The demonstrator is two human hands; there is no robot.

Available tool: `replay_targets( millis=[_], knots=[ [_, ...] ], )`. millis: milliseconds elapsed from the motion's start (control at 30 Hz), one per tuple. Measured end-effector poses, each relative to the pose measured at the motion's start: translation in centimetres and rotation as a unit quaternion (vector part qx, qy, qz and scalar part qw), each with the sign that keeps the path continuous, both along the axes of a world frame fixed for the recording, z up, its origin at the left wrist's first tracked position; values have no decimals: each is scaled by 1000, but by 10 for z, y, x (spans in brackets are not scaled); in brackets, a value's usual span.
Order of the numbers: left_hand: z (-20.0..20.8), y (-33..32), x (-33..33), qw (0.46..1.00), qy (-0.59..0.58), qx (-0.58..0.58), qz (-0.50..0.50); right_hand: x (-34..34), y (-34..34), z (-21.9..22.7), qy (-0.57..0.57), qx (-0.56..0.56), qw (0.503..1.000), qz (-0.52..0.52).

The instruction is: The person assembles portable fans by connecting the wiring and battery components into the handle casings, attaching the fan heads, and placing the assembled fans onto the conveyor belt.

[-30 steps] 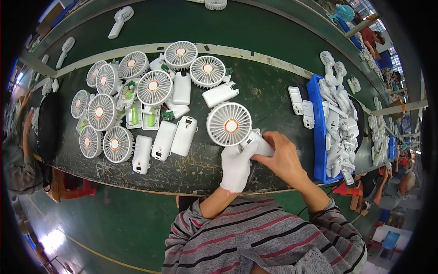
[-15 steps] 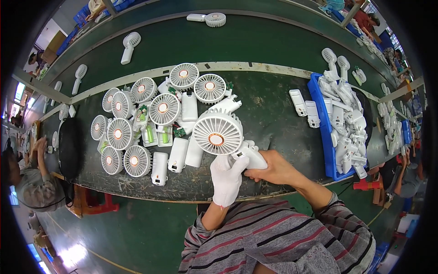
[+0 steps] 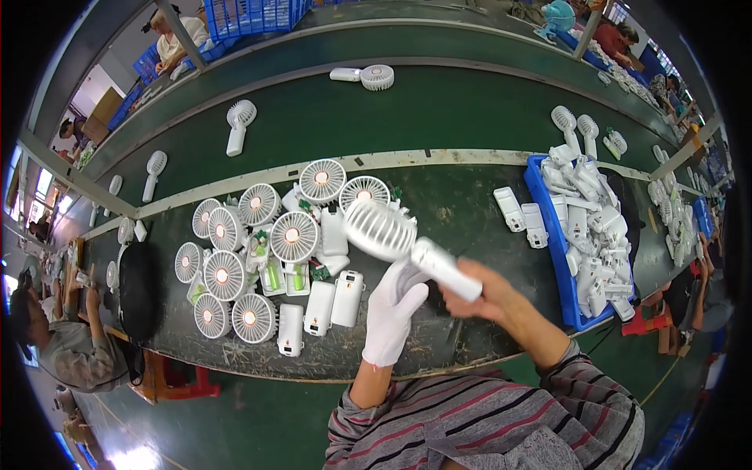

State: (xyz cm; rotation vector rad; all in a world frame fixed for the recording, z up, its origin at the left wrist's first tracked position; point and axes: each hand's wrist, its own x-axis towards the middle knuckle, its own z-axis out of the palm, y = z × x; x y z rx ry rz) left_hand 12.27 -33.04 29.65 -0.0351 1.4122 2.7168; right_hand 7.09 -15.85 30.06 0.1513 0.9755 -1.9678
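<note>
A white handheld fan [image 3: 381, 229] is tilted over the table in front of me, blurred by motion, with its round grille at upper left and its handle sloping down to the right. My bare right hand [image 3: 484, 291] grips the lower end of that handle. Just under the fan's neck is my left hand [image 3: 392, 313] in a white glove, its thumb apart from the fingers; the fingertips are partly hidden by the fan. To the left of it lie white handle shells [image 3: 347, 299] and a cluster of fan heads [image 3: 292, 236], with green circuit boards and batteries [image 3: 272, 276] among them.
A blue bin [image 3: 558, 252] full of white shells stands at the right, with two loose shells [image 3: 511, 209] beside it. Beyond a pale rail, finished fans lie on a green conveyor belt [image 3: 305, 110]. A black bag [image 3: 139, 290] sits at the left edge. Co-workers sit on both sides.
The fan has turned from face-up to a side-on tilt, its handle swung out to the right with my right hand. My left thumb has come off the fan. The whole view has shifted down.
</note>
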Motion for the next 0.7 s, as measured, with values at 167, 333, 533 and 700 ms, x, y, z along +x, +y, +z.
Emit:
replay_targets(
  millis=[167,333,533,700],
  knots=[
    [66,-31,19,948,49,-314,-34,-100,10,8,169,193,960,-112],
    [205,-38,18,730,346,-581,-98,-205,35,-23,178,206,917,-291],
    [230,-9,15,683,407,-580,-178,-181,2,-50,277,236,870,-333],
    [234,15,13,694,485,-510,-149,-128,16,-80,430,348,777,-300]
  ],
)
